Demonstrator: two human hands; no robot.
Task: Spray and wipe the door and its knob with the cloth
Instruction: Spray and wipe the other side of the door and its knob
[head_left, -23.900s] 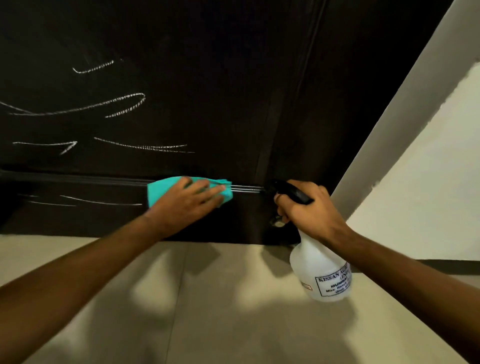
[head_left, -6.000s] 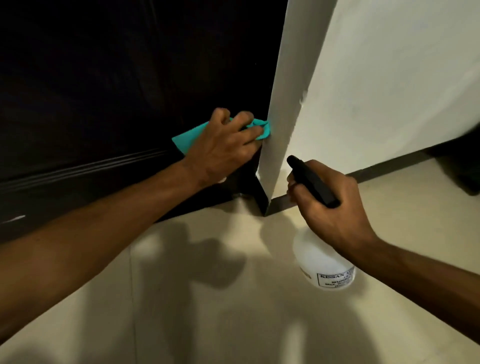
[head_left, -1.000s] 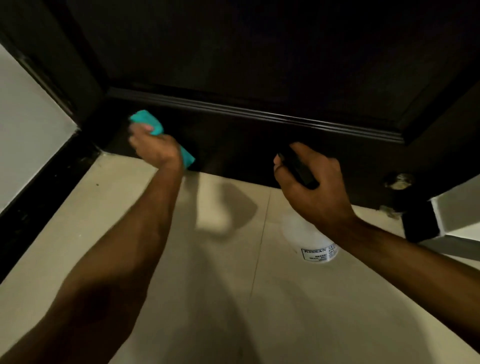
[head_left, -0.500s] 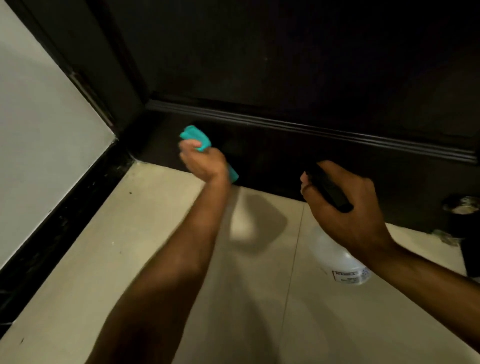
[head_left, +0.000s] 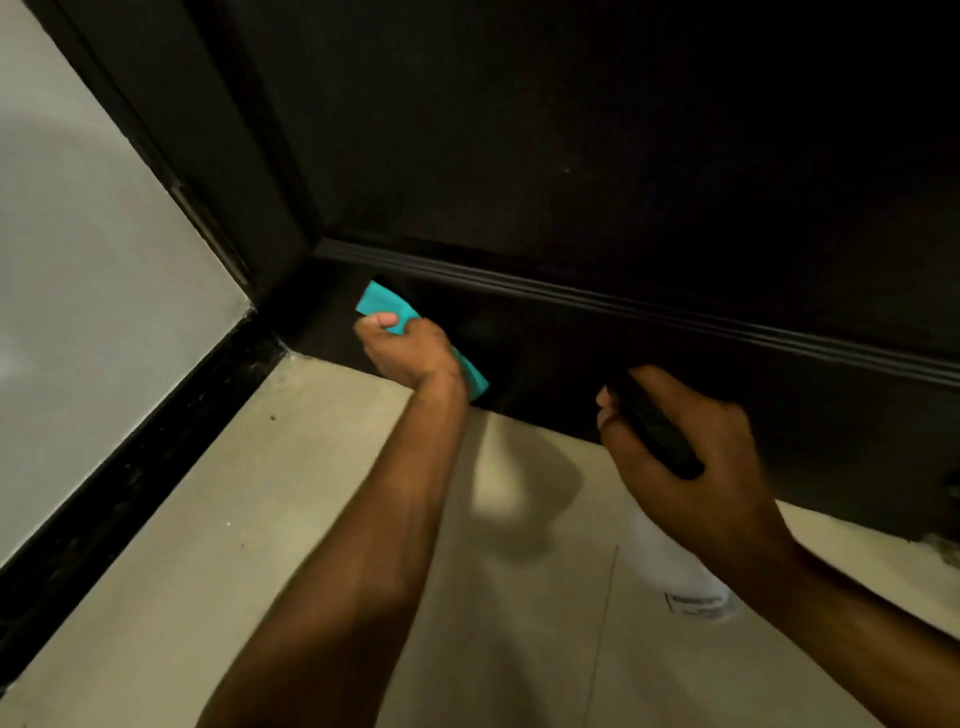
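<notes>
Left hand (head_left: 410, 348) grip curled tight on teal cloth (head_left: 387, 306), pressed to door (head_left: 571, 156) bottom rail, far left by the frame. Right hand (head_left: 691, 467) grip wrapped round spray bottle (head_left: 680, 566) head. Knob not visible. Risk: bunched cloth skips the corner; stray trigger squeeze wets the floor (head_left: 260, 519).

cloth (head_left: 387, 306) against door (head_left: 597, 130) bottom, spray bottle (head_left: 675, 561) to its right

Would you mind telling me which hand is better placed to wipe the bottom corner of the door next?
The left hand: it grips the cloth against the door there, while the right hand holds the spray bottle.
</notes>
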